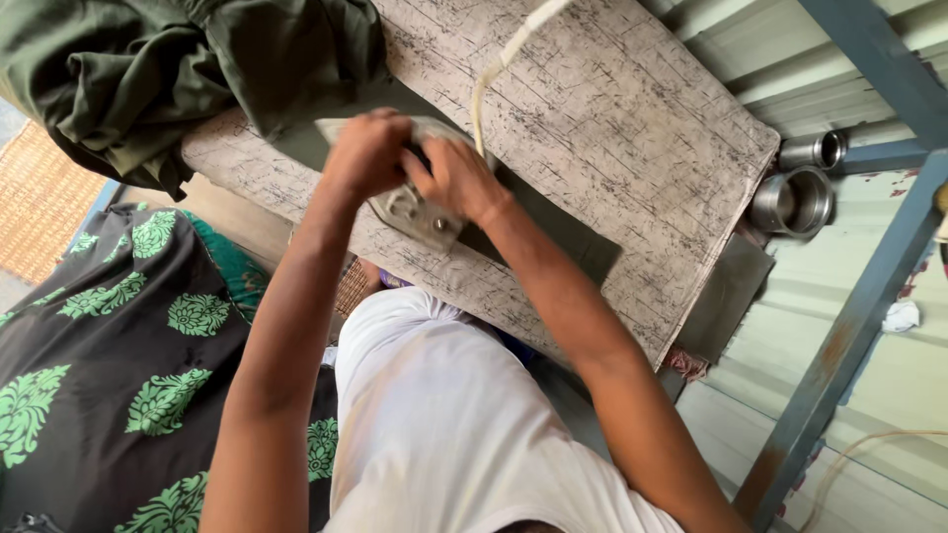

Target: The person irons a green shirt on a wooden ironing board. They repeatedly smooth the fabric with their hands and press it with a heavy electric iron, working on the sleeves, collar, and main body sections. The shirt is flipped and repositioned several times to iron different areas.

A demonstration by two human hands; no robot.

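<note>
Both hands close over the handle of a metal iron (420,202), the left hand (367,153) wrapped over the far part of the handle and the right hand (456,178) gripping the near part, fingers curled tight so that the handle itself is hidden beneath them. The iron sits flat, its grey soleplate and rear plate with a small knob showing below the hands, on a strip of dark green cloth (553,232) that lies stretched across the table. A pale cord (494,74) rises from the iron past the right hand and runs off the top edge. The table is covered with a whitish pad (642,128) marked with dark scratchy lines. The rest of the green garment (168,69) lies bunched in a heap at the far left corner of the pad. Beyond the pad's right edge stand two steel cups (795,197), beside a blue metal frame (859,306). To the left, lower down, spreads a black fabric with green leaf prints (109,365)
</note>
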